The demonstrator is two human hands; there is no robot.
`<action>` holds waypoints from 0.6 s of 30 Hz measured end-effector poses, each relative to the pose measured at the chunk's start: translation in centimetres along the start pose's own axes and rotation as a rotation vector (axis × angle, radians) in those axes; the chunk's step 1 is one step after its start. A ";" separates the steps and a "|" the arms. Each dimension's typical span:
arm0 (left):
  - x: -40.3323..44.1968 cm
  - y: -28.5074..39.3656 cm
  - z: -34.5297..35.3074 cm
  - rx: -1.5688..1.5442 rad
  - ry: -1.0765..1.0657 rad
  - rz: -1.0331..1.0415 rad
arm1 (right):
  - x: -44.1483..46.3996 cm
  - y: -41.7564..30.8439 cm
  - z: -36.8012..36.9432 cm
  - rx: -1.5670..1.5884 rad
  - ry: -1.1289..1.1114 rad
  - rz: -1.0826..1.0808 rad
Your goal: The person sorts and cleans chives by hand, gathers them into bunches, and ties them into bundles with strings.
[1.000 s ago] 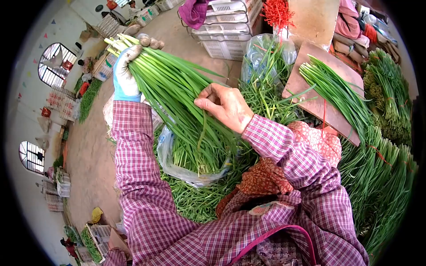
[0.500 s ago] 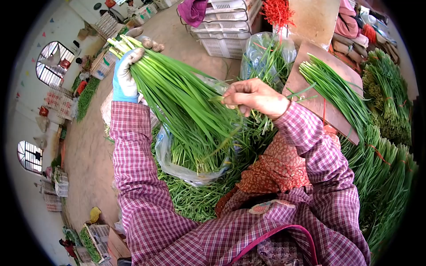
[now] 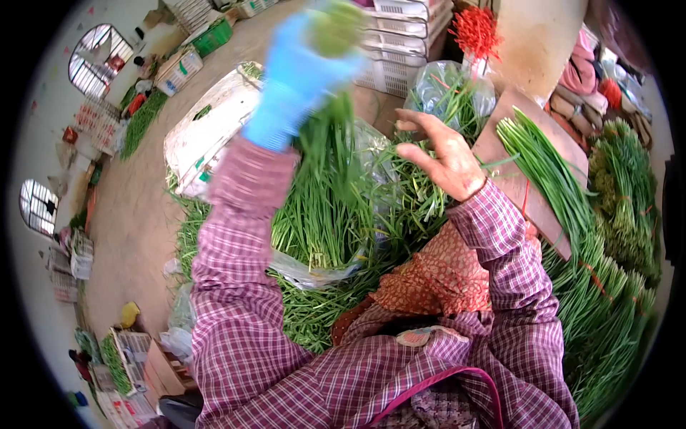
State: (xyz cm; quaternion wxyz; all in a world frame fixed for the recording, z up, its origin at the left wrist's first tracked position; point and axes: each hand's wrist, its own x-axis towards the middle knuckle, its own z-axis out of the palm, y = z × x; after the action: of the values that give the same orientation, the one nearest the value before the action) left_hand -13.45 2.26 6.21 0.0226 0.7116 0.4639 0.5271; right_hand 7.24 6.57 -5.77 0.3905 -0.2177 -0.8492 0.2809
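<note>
My left hand (image 3: 296,71), in a blue and white glove, is raised and smeared by motion. It grips a bunch of garlic chives (image 3: 332,136), cut ends up toward me and leaves hanging below. My bare right hand (image 3: 444,156) is apart from the bunch, to its right, with thumb and fingers spread and nothing in them. Beneath the left hand, more chives (image 3: 318,222) stand in a clear plastic bag (image 3: 307,277). Right of my right hand, a loose sheaf of chives (image 3: 539,161) lies on a brown board (image 3: 493,139).
Tied chive bundles (image 3: 625,193) are heaped at the right. Red ties (image 3: 475,34) stand near stacked white crates (image 3: 393,71). A clear bag (image 3: 439,82) holds leaf scraps. A white sack (image 3: 207,132) lies at the left, and loose leaves (image 3: 321,314) cover the floor before me.
My left hand has swung rightward and turned, so the bunch now hangs down with its cut ends facing me. My right hand has gone from a pinch at the leaves to open.
</note>
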 end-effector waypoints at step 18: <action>-29.8 13.4 31.7 0.353 -1.103 0.820 | -14.2 2.3 -9.0 0.032 -0.059 0.569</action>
State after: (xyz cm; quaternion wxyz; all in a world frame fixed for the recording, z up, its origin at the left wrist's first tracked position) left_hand 19.08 -11.24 -22.59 -0.0617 0.9851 0.1581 -0.0274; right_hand 23.20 2.67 -10.05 0.2746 -0.4327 -0.7604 0.3989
